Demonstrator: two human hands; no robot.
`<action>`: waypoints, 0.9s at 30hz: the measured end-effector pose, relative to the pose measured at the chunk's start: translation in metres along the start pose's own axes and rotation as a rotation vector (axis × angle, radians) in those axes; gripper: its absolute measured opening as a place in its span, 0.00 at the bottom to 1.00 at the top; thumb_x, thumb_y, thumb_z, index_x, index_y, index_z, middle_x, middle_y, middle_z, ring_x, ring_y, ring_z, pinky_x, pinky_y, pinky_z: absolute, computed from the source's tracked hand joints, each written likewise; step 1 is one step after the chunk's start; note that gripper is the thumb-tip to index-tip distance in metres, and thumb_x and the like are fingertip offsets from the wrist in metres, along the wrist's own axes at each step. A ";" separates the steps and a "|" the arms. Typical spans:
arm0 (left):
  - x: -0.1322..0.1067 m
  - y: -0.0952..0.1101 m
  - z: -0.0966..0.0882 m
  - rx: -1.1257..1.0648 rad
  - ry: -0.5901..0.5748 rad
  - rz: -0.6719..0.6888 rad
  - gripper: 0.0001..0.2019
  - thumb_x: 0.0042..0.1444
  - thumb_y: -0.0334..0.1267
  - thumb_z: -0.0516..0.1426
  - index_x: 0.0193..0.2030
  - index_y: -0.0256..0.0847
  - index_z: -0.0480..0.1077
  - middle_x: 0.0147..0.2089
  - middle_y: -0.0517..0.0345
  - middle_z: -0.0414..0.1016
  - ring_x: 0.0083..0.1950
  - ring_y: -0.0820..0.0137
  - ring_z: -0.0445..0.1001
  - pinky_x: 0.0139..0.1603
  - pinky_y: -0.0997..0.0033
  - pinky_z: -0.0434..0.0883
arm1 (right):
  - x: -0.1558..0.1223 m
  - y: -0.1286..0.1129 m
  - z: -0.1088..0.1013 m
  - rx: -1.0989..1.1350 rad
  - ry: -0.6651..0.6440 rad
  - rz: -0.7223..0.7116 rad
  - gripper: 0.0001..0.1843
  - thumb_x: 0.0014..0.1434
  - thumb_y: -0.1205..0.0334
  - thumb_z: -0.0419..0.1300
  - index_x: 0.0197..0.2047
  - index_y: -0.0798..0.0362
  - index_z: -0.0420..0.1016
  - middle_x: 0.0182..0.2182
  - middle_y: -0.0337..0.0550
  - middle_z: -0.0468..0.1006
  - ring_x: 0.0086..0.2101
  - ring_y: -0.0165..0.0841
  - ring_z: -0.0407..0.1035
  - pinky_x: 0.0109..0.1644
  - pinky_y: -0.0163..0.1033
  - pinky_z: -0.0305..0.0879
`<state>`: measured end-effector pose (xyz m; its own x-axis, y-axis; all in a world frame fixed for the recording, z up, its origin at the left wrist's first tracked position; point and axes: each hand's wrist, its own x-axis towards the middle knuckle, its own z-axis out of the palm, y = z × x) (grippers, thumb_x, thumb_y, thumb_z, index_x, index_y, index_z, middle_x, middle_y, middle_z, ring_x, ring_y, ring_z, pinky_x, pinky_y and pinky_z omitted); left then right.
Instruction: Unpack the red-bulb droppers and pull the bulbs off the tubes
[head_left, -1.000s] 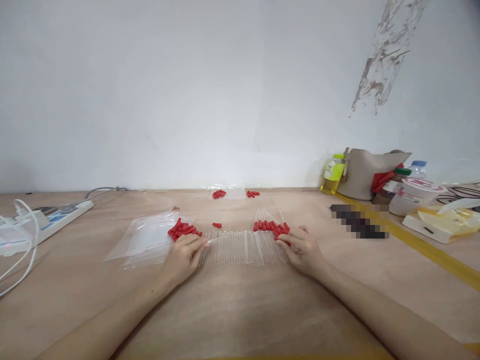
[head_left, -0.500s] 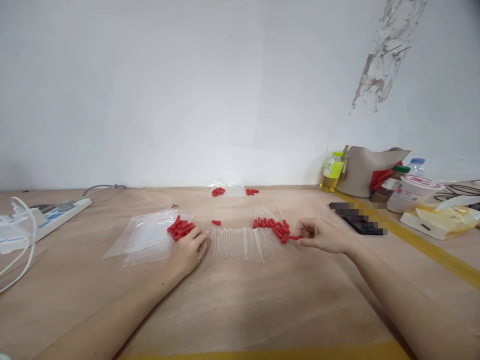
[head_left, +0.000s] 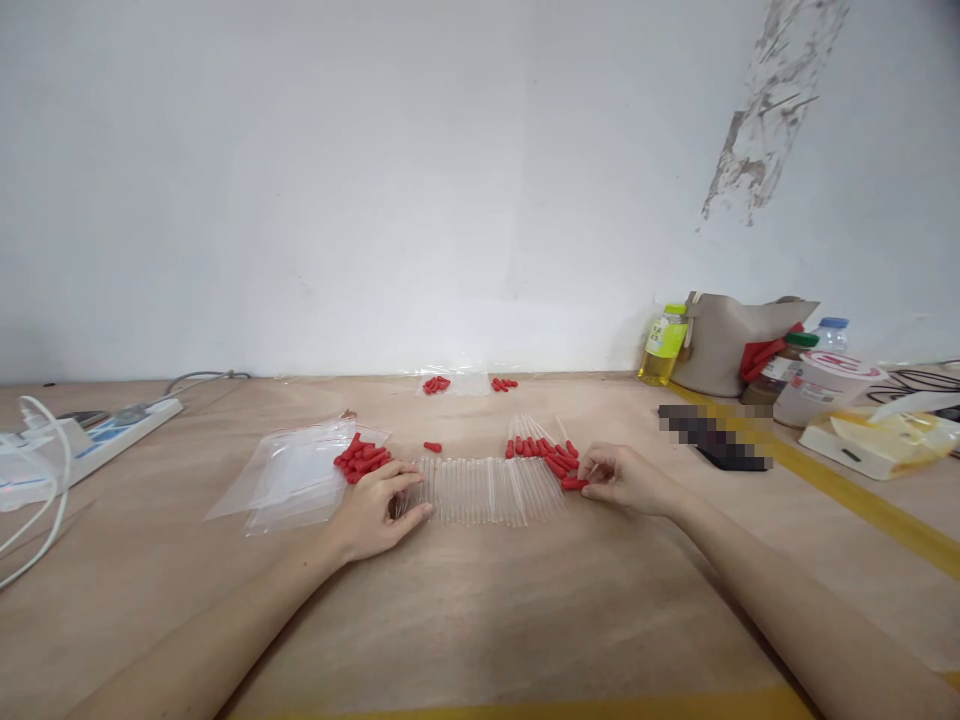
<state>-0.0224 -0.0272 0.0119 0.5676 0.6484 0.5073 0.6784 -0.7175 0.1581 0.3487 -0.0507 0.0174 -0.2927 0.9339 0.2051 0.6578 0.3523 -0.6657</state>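
A row of thin clear glass dropper tubes (head_left: 480, 492) lies side by side on the wooden table. At its left end rests my left hand (head_left: 382, 508), thumb and fingers spread apart and touching or very near the outermost tubes. My right hand (head_left: 616, 478) is closed at the row's right end, its fingertips on a red rubber bulb (head_left: 573, 484); whether a tube sits in that bulb is hidden. Other red bulbs (head_left: 536, 447) lie along the row's upper right, some with tubes pointing away. Beyond my left hand is a pile of loose red bulbs (head_left: 361, 457), and one single bulb (head_left: 433, 447) lies apart.
Clear plastic bags (head_left: 289, 475) lie at the left, near a white power strip (head_left: 124, 435) with cables. More bagged red bulbs (head_left: 436, 385) sit against the wall. To the right are a phone (head_left: 727, 458), a yellow bottle (head_left: 663, 345), a beige bag (head_left: 716, 345) and a tub (head_left: 821, 390).
My left hand has opened, its thumb now stretched toward the tubes. My right hand has moved slightly left, bringing the red bulb closer to the row.
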 end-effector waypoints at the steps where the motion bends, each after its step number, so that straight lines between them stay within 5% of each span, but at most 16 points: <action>1: 0.000 -0.001 -0.002 0.006 -0.013 0.025 0.17 0.52 0.45 0.54 0.46 0.40 0.70 0.46 0.51 0.70 0.43 0.66 0.71 0.42 0.67 0.70 | 0.000 0.000 0.000 0.014 0.004 0.032 0.08 0.44 0.60 0.61 0.28 0.55 0.69 0.25 0.38 0.71 0.25 0.27 0.64 0.27 0.32 0.58; 7: 0.002 -0.005 -0.013 0.099 -0.119 0.154 0.20 0.50 0.48 0.55 0.48 0.42 0.69 0.47 0.50 0.68 0.47 0.62 0.66 0.49 0.58 0.64 | 0.002 0.004 -0.003 0.208 0.089 0.237 0.19 0.43 0.49 0.62 0.30 0.56 0.67 0.26 0.41 0.74 0.26 0.28 0.66 0.27 0.32 0.58; 10: 0.002 -0.007 -0.014 0.131 -0.129 0.164 0.19 0.52 0.49 0.54 0.48 0.44 0.69 0.48 0.50 0.68 0.48 0.62 0.64 0.49 0.57 0.62 | 0.002 0.006 -0.006 0.316 0.024 0.292 0.22 0.41 0.47 0.64 0.32 0.56 0.68 0.29 0.42 0.75 0.29 0.29 0.67 0.31 0.34 0.61; 17: 0.002 -0.010 -0.008 0.170 -0.086 0.146 0.16 0.55 0.46 0.52 0.49 0.45 0.68 0.48 0.51 0.68 0.48 0.62 0.63 0.49 0.58 0.61 | -0.005 0.002 -0.013 0.058 -0.257 0.109 0.24 0.29 0.52 0.70 0.29 0.54 0.69 0.25 0.35 0.69 0.25 0.25 0.59 0.25 0.30 0.53; 23: 0.002 -0.008 -0.009 0.207 -0.063 0.160 0.15 0.56 0.45 0.51 0.48 0.44 0.68 0.47 0.51 0.68 0.48 0.62 0.63 0.49 0.57 0.60 | -0.009 -0.011 -0.008 0.016 -0.430 0.109 0.11 0.42 0.54 0.63 0.25 0.54 0.75 0.21 0.36 0.70 0.22 0.26 0.60 0.23 0.30 0.51; 27: 0.002 -0.007 -0.009 0.209 -0.045 0.175 0.15 0.56 0.44 0.51 0.47 0.44 0.69 0.47 0.51 0.68 0.48 0.62 0.64 0.49 0.57 0.60 | -0.008 -0.001 -0.021 0.035 -0.350 0.151 0.10 0.43 0.55 0.61 0.23 0.55 0.76 0.19 0.37 0.70 0.22 0.26 0.60 0.22 0.31 0.50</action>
<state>-0.0303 -0.0229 0.0196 0.7015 0.5334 0.4726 0.6473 -0.7543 -0.1094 0.3648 -0.0573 0.0321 -0.4177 0.8961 -0.1501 0.6891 0.2048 -0.6951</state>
